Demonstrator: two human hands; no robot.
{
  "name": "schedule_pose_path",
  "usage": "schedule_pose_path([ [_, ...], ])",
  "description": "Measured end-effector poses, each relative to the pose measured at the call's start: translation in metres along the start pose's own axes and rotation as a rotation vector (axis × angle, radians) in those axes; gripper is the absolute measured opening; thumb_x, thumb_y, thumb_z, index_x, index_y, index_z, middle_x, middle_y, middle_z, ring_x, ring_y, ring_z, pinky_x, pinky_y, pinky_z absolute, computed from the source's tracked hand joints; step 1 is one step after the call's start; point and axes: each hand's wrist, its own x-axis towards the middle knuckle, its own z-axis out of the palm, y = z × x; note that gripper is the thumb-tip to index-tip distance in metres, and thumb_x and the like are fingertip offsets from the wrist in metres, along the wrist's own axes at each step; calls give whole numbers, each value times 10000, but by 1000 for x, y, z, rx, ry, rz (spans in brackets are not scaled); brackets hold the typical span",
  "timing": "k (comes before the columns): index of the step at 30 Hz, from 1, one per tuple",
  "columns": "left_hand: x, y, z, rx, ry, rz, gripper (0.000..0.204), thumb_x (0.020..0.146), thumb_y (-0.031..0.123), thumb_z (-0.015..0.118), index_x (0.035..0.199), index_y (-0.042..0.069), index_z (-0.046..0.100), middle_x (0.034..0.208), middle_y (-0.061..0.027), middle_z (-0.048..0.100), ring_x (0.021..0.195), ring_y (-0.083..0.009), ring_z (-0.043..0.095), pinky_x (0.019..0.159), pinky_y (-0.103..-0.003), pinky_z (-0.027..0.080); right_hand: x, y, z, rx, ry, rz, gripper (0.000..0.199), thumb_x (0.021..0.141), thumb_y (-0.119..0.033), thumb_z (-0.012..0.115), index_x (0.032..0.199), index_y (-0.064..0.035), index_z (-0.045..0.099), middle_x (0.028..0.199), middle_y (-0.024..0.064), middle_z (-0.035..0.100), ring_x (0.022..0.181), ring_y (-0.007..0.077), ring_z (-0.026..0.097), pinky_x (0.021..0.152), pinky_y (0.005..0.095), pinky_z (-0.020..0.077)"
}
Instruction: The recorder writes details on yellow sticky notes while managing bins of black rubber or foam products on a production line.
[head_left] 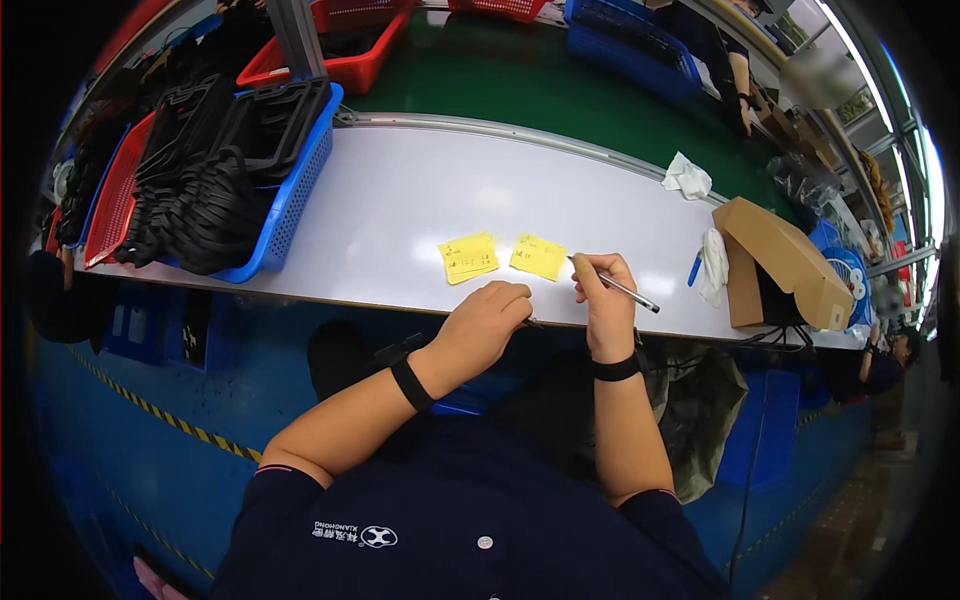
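Observation:
A silver and black pen (632, 293) is held in my right hand (608, 300), its tip just right of the second of two yellow sticky notes. That right note (538, 257) and the left note (468, 259) lie side by side on the white table (420, 195), both with handwriting. My left hand (485, 322) rests at the table's front edge below the notes, with its fingers curled closed. Something small and dark shows at its fingertips, too small to name. Both wrists wear black bands.
A blue basket (318, 150) with black frames and cables (205, 205) stands at the left. At the right are a cardboard box (745, 275), a white cloth (713, 265), crumpled tissue (687, 176) and a small blue fan (850, 280). A green belt (490, 80) runs behind. Other people are nearby.

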Motion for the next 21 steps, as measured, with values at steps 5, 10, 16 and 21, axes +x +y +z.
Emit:
schedule_pose_path([
  [5, 23, -6, 33, 73, 58, 173, 222, 814, 24, 655, 1026, 17, 587, 1315, -171, 574, 1189, -338, 563, 981, -418, 477, 2, 12, -2, -100, 21, -78, 192, 896, -160, 724, 897, -18, 595, 776, 12, 608, 654, 49, 522, 572, 203, 436],
  [10, 19, -8, 45, 140, 51, 72, 271, 796, 16, 659, 1066, 9, 629, 1265, -165, 611, 1166, -337, 579, 964, -417, 490, 2, 13, -6, -146, 83, 5, 198, 884, -154, 726, 857, -22, 581, 746, 1, 589, 647, 51, 515, 566, 217, 435],
  [16, 13, -6, 40, 83, 43, 75, 337, 755, 13, 694, 1088, 13, 640, 1190, -147, 640, 1050, -309, 598, 903, -400, 496, 7, 30, -5, -269, 88, -51, 282, 858, -167, 744, 766, -33, 514, 661, 0, 558, 596, 57, 454, 529, 243, 374],
  [21, 11, -9, 39, 11, 28, 49, 376, 748, 24, 708, 1119, 23, 649, 1188, -110, 645, 1010, -287, 588, 889, -387, 492, 12, 35, -1, -341, 40, -181, 295, 855, -145, 723, 712, -25, 495, 605, 19, 529, 573, 68, 453, 525, 260, 386],
])
